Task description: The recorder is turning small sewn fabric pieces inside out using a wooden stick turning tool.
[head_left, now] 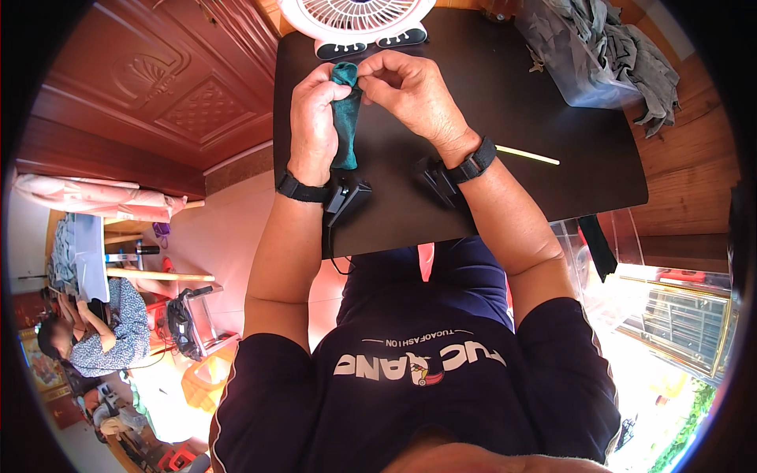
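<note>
At upper centre I see the left hand point(314, 118) gripping the green cloth point(345, 130), long axis down-frame; right hand point(406, 91) at its top edge, pinch unclear.

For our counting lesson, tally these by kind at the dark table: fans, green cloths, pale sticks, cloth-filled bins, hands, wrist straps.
Fan: 1
Green cloth: 1
Pale stick: 1
Cloth-filled bin: 1
Hands: 2 (left hand, right hand)
Wrist straps: 2
Total: 8
</note>
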Demonstrator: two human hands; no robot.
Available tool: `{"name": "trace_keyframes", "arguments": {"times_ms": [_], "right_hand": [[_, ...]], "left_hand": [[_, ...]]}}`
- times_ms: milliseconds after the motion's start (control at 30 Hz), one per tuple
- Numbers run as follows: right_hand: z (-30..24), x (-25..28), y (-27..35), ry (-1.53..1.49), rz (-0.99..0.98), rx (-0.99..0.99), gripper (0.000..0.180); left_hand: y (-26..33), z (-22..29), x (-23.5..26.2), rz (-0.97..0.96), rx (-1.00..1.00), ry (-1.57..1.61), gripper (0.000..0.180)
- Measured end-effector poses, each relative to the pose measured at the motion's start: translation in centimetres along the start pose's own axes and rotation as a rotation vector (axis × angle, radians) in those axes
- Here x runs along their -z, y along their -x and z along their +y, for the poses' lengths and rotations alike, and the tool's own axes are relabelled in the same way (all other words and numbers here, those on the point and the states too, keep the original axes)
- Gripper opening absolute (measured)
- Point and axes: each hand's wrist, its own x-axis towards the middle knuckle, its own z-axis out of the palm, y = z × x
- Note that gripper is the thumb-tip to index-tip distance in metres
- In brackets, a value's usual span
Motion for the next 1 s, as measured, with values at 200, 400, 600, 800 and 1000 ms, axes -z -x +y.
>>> {"name": "trace_keyframes", "arguments": {"times_ms": [200, 400, 600, 800, 1000], "right_hand": [[-0.9, 0.4, -0.1, -0.015, -0.099, -0.069, 0.011], [-0.7, 1.6, -0.6, -0.012, -0.208, -0.242, 0.01], [-0.8, 1.8, -0.8, 0.109, -0.186, -0.245, 0.008], [-0.4, 1.9, -1.0, 0.042, -0.066, -0.194, 0.012], [-0.5, 1.1, -0.7, 0.209, -0.064, 0.021, 0.017]], "left_hand": [[-0.2, 0.0, 0.8, -0.026, -0.073, -0.136, 0.02], [0.5, 0.2, -1.3, 0.015, -0.125, -0.44, 0.01], [0.4, -0.5, -1.8, 0.025, -0.111, -0.335, 0.01], [0.0, -0.5, -0.4, 0.079, -0.08, -0.161, 0.01], [0.0, -0.5, -1.1, 0.064, -0.071, -0.122, 0.007]]}}
